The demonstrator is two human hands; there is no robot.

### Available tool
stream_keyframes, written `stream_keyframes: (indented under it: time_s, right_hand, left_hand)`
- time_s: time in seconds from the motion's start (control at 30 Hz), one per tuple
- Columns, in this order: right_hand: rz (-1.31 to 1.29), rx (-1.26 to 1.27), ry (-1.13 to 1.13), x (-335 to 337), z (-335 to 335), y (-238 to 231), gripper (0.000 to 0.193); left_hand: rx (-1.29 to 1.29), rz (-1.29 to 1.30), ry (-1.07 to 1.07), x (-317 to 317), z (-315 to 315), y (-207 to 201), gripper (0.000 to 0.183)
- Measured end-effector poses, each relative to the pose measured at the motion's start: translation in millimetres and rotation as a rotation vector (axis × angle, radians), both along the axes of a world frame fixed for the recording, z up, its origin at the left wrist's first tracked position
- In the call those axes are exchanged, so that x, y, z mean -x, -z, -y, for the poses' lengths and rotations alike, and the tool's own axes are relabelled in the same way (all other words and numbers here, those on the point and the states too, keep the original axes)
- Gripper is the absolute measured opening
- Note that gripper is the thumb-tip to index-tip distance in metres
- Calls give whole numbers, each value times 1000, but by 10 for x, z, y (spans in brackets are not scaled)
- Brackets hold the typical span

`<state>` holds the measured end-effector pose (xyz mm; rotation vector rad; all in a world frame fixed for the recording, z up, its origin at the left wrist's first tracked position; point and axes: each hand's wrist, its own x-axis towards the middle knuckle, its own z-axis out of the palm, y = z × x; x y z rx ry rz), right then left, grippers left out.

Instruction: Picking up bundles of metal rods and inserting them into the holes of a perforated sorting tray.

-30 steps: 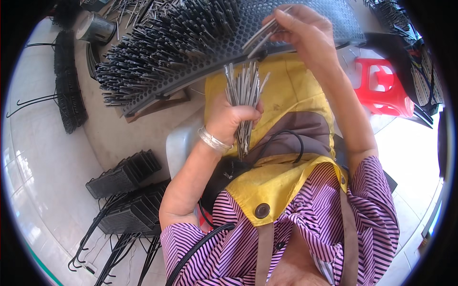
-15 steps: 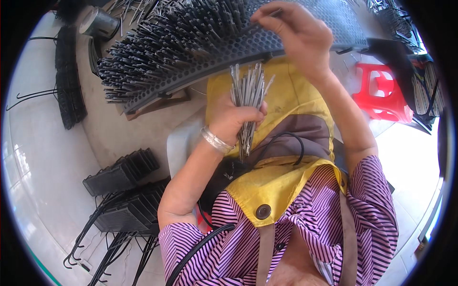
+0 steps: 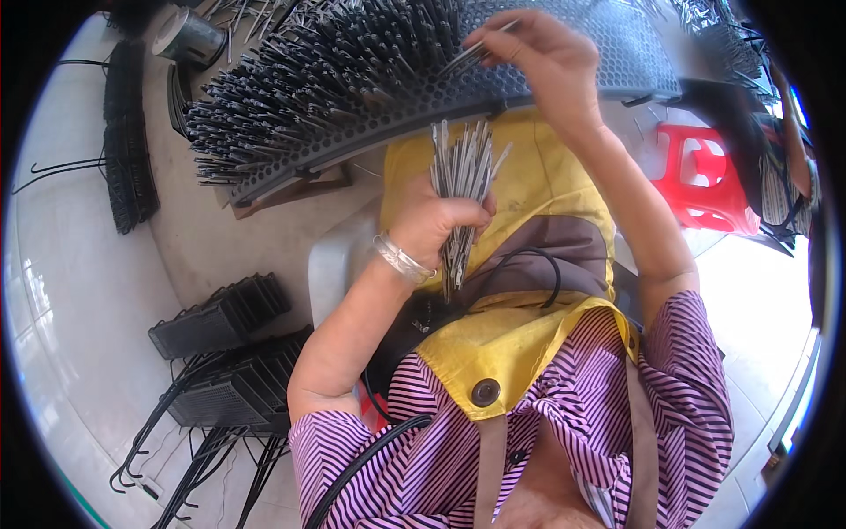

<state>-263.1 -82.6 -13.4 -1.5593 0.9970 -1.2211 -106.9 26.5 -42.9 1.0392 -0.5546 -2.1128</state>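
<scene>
A bundle of thin grey metal rods (image 3: 460, 163) is wrapped in my left hand (image 3: 434, 219), in front of my yellow apron (image 3: 546, 167). Their ends fan out above the thumb and stick out below the fist. My right hand (image 3: 560, 70) is raised over a dark board full of round holes (image 3: 608, 48). Between its thumb and fingers is a slim metal rod (image 3: 504, 30), slanting down to the left toward the holes. Crowds of similar dark rods (image 3: 326, 84) stand upright in the board's left part. Where the held rod's lower tip meets the board is hard to make out.
Stacked black racks with hooked wires (image 3: 233, 388) stand at lower left; another dark rack (image 3: 130, 141) is by the wall. A metal can (image 3: 189, 37) lies near loose rods at the back. A red plastic stool (image 3: 705, 181) is at right, with part of another person's arm (image 3: 793, 141) beyond.
My right hand has shifted slightly left and down, and the rod in its fingers shows more plainly. The left hand and bundle have barely moved. Another person's arm has come into view at far right.
</scene>
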Motion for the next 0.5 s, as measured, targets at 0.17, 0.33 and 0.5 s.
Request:
stream_keyframes:
  time_s: [0.17,0.33,0.5]
  right_hand:
    - [-328,239,-60,-75,-6,-24,17]
    - [-289,301,29,-208,74,-75,17]
    - [-355,460,31,-204,35,-169,19]
  left_hand:
    - [-11,-24,-17,6,-10,29,23]
    - [-15,-28,-5,-16,-12,45,34]
    - [-6,-47,-5,-34,-15,66,36]
